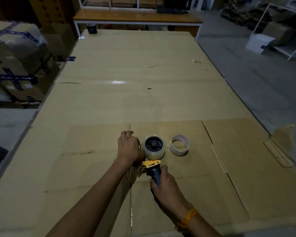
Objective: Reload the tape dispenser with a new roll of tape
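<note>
A yellow tape dispenser (151,164) with a dark handle lies on its side on the cardboard-covered table (126,100). A full roll of clear tape (155,154) sits on its black hub. My right hand (166,189) is wrapped around the dark handle. My left hand (129,148) rests against the dispenser's left side beside the roll, fingers curled; what they pinch is hidden. An empty tape core (179,145), a thin whitish ring, stands on the cardboard just right of the roll.
Flattened cardboard sheets cover the whole table. A dark roll of tape (92,28) stands at the far left corner. Wrapped cartons (15,57) are stacked on the left, a wooden bench (137,17) lies beyond, and white shelving (280,31) stands at the right.
</note>
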Available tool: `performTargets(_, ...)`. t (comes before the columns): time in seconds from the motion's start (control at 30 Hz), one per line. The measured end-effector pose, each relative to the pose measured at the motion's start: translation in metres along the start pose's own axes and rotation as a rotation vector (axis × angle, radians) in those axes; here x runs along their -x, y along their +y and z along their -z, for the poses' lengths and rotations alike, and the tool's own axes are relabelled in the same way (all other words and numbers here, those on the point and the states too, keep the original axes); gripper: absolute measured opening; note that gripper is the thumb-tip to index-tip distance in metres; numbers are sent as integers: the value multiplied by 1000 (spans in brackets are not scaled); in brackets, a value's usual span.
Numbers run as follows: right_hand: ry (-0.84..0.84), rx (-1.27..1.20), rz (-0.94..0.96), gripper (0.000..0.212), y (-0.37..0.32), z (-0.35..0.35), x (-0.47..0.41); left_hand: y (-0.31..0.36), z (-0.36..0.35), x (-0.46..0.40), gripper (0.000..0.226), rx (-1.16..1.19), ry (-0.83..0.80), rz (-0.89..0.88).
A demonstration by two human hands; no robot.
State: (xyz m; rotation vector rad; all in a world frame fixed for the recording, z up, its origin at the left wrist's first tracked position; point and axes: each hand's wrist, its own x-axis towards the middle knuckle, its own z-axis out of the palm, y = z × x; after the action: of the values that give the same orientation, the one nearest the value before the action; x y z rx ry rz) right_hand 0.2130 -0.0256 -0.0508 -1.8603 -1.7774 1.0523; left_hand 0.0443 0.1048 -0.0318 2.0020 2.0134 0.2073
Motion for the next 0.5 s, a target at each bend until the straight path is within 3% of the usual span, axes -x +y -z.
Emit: performTargets(0.5,-54,110,-47,25,-10,1,0,-3,-8,16,21,7,93,-115)
